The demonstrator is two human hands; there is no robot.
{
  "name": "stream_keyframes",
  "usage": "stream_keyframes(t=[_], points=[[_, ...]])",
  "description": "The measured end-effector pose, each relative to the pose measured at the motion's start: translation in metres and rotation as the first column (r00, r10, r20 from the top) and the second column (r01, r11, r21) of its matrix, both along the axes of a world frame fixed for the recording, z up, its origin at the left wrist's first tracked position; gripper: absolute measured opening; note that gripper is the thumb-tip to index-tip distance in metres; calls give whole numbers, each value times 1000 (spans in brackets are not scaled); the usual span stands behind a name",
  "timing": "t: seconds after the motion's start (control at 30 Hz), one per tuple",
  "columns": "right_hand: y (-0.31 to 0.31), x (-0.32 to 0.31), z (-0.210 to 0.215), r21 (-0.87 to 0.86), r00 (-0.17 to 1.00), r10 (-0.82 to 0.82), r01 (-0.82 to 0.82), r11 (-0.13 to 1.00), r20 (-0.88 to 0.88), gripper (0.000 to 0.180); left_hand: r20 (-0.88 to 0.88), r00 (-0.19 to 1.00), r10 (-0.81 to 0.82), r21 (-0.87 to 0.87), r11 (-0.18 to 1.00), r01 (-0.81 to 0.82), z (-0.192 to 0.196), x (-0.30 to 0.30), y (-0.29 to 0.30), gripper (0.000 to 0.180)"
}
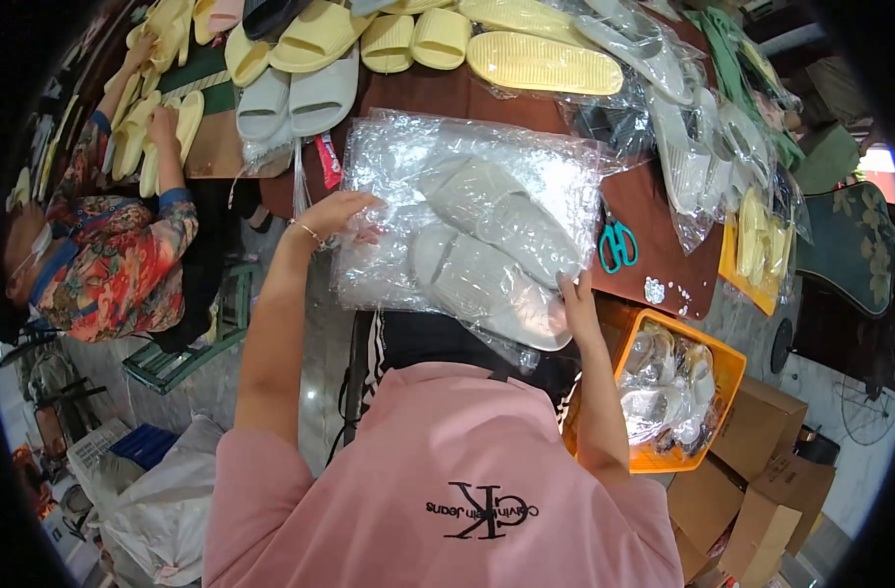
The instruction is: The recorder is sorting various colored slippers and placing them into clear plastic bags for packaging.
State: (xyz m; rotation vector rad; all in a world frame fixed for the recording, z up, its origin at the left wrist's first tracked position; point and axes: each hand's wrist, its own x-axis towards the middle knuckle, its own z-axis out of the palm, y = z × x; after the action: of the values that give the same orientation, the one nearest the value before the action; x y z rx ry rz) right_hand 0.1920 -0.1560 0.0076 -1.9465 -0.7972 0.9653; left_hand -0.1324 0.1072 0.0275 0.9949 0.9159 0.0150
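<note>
A pair of light grey slippers lies on a stack of clear plastic bags on the brown table. My left hand rests on the left edge of the plastic, fingers spread and pinching the film. My right hand grips the near slipper's right end together with the plastic around it. Whether the slippers are fully inside a bag cannot be told.
Teal scissors lie right of the bags. Yellow slippers and grey slippers fill the far table; bagged pairs pile at right. An orange crate of bagged slippers stands beside me, over cardboard boxes. Another person works at left.
</note>
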Motion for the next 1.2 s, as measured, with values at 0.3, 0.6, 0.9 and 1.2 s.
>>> stream_keyframes(t=[0.3,0.6,0.9,1.2], points=[[-3,31,43,-2,969,-63,65,998,238,20,129,948,292,159,937,-310,13,1,18,33],[-130,177,85,5,709,-235,310,951,665,32,249,895,371,188,888,-420,-1,19,12,27],[8,63,112,336,909,-311,211,918,279,42,181,869,460,140,863,-485,-15,45,-14,32],[115,54,4,103,946,-213,192,976,246,39,64,827,559,148,814,-562,-30,34,-14,19]])
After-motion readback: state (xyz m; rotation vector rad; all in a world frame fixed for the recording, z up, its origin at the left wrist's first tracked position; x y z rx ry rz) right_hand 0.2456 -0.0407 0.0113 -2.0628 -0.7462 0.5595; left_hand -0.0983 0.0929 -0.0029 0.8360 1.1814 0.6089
